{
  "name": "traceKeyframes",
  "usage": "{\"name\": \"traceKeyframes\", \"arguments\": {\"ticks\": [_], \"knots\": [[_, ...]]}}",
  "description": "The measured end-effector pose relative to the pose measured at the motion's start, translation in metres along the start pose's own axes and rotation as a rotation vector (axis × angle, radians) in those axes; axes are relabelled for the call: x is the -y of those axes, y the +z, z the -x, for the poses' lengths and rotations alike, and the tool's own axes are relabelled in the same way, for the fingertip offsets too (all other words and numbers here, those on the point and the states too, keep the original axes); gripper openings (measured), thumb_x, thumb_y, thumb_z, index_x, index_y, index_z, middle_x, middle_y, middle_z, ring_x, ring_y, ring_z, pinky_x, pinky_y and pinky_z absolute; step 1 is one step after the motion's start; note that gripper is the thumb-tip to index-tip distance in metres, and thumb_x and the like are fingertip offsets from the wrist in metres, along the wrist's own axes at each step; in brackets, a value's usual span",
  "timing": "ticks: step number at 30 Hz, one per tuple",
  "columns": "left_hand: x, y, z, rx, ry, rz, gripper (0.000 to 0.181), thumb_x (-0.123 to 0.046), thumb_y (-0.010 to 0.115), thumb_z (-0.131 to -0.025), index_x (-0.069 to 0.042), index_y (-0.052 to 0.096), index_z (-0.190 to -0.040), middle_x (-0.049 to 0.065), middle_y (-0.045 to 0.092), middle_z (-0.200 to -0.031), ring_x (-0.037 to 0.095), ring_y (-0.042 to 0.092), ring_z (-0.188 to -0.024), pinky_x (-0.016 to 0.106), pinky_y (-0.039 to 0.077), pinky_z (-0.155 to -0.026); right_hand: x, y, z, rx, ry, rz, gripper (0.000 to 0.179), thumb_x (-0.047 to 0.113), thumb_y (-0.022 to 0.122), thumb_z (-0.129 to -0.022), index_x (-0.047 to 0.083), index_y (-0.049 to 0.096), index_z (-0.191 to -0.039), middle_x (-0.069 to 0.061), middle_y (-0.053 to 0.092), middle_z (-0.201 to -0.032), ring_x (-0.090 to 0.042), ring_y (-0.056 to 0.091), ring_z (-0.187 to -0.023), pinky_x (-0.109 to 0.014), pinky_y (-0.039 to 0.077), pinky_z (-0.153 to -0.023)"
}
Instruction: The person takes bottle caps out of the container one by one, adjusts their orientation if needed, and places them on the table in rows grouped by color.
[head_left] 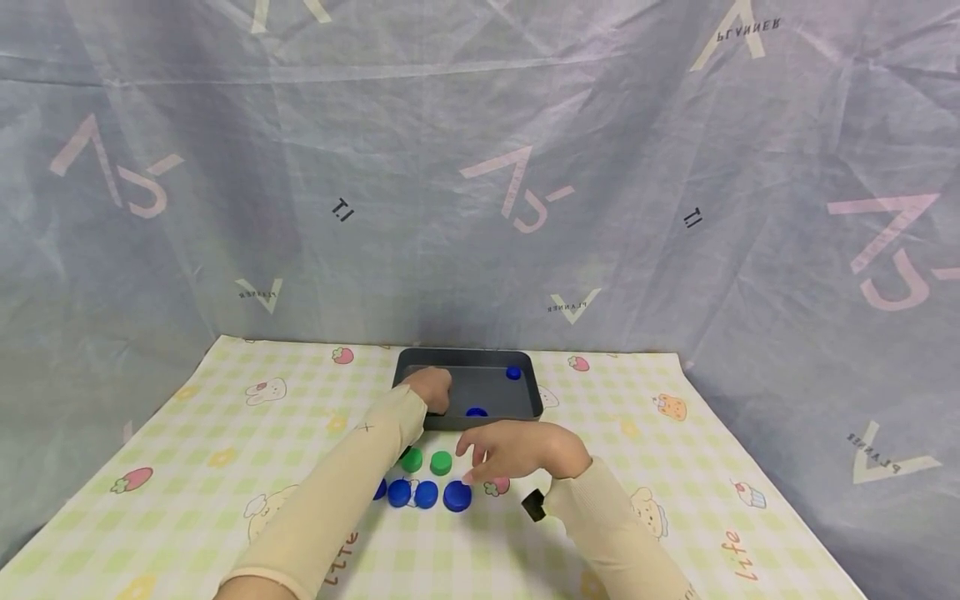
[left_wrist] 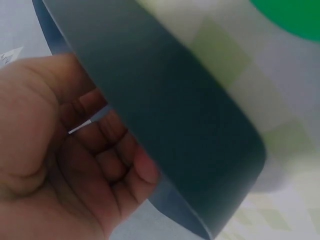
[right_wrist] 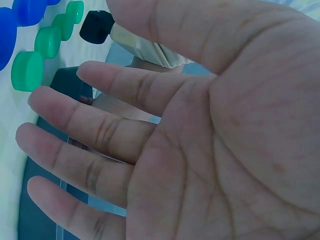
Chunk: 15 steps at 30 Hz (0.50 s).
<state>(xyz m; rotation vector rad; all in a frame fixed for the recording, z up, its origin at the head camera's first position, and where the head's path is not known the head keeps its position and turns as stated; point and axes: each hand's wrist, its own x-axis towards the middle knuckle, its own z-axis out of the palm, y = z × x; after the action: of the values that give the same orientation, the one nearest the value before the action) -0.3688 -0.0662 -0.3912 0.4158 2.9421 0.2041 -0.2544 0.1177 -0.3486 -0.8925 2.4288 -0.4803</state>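
Curtain: a grey, creased sheet [head_left: 420,125] with pink, yellow and black lettering hangs behind your table and along both its sides.
Tablecloth: green-and-white checked cloth [head_left: 645,458] covers the table, printed with strawberries, cartoon animals and the word "life".
Sleeves: you wear cream sleeves [head_left: 330,492] on both arms; the left one crosses in front of part of the caps.
Tray: a dark grey tray [head_left: 487,388] sits near the far edge of the table, in front of you.
Right hand: your right hand [head_left: 517,448] is nearer you than the tray, fingers spread and slightly bent, palm bare, holding nothing; its thumb is by the biggest blue cap [head_left: 457,497], and you cannot tell whether they touch.
Left hand: your left hand [head_left: 433,388] reaches into the tray's left side, fingers curled; the tray wall hides some fingertips, so you cannot tell whether they hold anything.
Blue caps: three more blue caps [head_left: 426,495] line up left of the biggest; two others lie inside the tray, one far right, one by the near wall.
Green caps: four green caps [right_wrist: 48,42] form a row between the blue row and the tray.
Black block: a small black block [head_left: 535,505] is at your right wrist.
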Motion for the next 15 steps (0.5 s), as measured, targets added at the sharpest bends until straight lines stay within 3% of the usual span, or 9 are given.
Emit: {"name": "traceKeyframes", "arguments": {"ticks": [4,8,12,15], "knots": [[-0.002,-0.004,0.003,-0.033,0.052,0.003,0.020,-0.003,0.063,-0.088,-0.015,0.069,-0.074,-0.002,0.063,-0.069,0.015,0.053,-0.062,0.034,0.044,-0.059,0.000,0.000,0.001,-0.006,0.001,-0.002,0.036,0.037,0.069,-0.094,0.024,0.061,-0.126,0.007,0.063,-0.105,-0.010,0.067,-0.081,-0.030,0.049,-0.084],[-0.009,-0.021,0.010,-0.155,0.149,0.061,0.018,0.001,0.062,-0.086,-0.014,0.073,-0.083,-0.002,0.066,-0.075,0.015,0.055,-0.063,0.034,0.047,-0.060,-0.003,-0.003,0.003,-0.011,0.001,0.001,0.037,0.038,0.069,-0.093,0.023,0.061,-0.127,0.008,0.063,-0.105,-0.006,0.060,-0.090,-0.030,0.049,-0.082],[-0.017,-0.045,0.019,-0.285,0.225,0.184,0.022,-0.003,0.069,-0.088,-0.014,0.073,-0.106,-0.002,0.070,-0.097,0.014,0.062,-0.080,0.034,0.053,-0.073,-0.006,-0.008,0.005,-0.045,-0.019,0.027,0.036,0.038,0.069,-0.094,0.024,0.061,-0.126,0.009,0.064,-0.104,-0.006,0.060,-0.093,-0.029,0.049,-0.082],[-0.023,-0.062,0.032,-0.346,0.270,0.318,0.022,-0.007,0.071,-0.091,-0.015,0.072,-0.112,-0.002,0.069,-0.098,0.013,0.064,-0.085,0.034,0.053,-0.079,-0.008,-0.012,0.006,-0.099,-0.074,0.030,0.031,0.037,0.067,-0.096,0.025,0.062,-0.124,0.010,0.065,-0.104,-0.005,0.061,-0.094,-0.029,0.049,-0.083]]}}
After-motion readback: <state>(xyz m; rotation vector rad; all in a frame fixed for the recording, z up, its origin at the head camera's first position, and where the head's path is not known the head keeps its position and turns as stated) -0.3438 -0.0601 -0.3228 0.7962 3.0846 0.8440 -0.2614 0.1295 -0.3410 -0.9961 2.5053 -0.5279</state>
